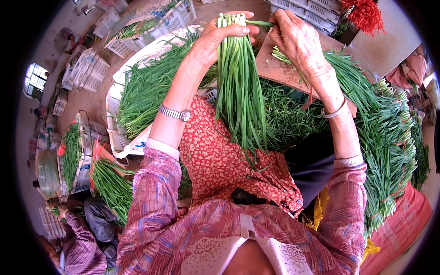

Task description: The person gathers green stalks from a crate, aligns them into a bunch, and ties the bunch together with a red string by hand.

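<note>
My left hand [213, 39] is closed round a bunch of green chives [240, 87], its pale cut ends up and the long leaves hanging down over my lap. At the bunch's top, just to the right, my right hand [298, 43] pinches a single chive stalk [259, 23] that reaches across to the bunch. Under my right hand lies a brown board [270, 64] with a few loose chives [280, 54] on it. My right fingertips are partly hidden by the hand itself.
Loose chives [153, 91] fill a white crate [114, 98] at left. Tied bundles [385, 142] are stacked on the right, above a red sack [401, 229]. Red ties [364, 16] hang at the far right. A co-worker's striped sleeve [82, 247] shows at lower left.
</note>
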Action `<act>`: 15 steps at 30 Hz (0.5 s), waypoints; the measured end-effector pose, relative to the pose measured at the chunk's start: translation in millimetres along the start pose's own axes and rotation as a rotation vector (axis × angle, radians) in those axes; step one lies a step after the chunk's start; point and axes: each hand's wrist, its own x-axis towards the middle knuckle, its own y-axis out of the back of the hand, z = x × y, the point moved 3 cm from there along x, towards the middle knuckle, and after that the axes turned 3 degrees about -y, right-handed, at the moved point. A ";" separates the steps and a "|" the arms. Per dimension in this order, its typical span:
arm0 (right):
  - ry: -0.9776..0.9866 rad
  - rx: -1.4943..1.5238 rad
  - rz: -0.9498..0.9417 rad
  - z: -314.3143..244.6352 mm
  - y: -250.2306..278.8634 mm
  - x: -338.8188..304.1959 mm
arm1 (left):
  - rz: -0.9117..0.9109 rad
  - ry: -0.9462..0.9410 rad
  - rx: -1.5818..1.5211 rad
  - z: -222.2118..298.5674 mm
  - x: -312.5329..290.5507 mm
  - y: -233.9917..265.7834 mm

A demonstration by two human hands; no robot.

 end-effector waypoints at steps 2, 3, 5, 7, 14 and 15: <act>0.028 -0.069 0.002 8.0 2.4 3.0 | -0.017 0.035 0.035 -1.0 -3.3 -3.9; 0.025 -0.055 -0.002 12.5 3.0 4.2 | -0.015 0.037 0.033 -2.3 -3.4 -5.4; 0.068 -0.016 0.005 19.3 3.9 2.2 | -0.017 0.047 0.002 -5.1 -3.2 -8.3; 0.061 -0.051 -0.055 29.4 -1.5 -3.9 | -0.018 0.032 -0.007 -5.7 -0.8 -8.8; -0.180 0.024 -0.291 71.1 15.0 -29.0 | 0.192 -0.016 -0.236 9.3 -2.6 39.4; -0.210 0.093 -0.484 66.2 13.5 -37.1 | 0.246 -0.041 -0.212 15.1 0.2 40.6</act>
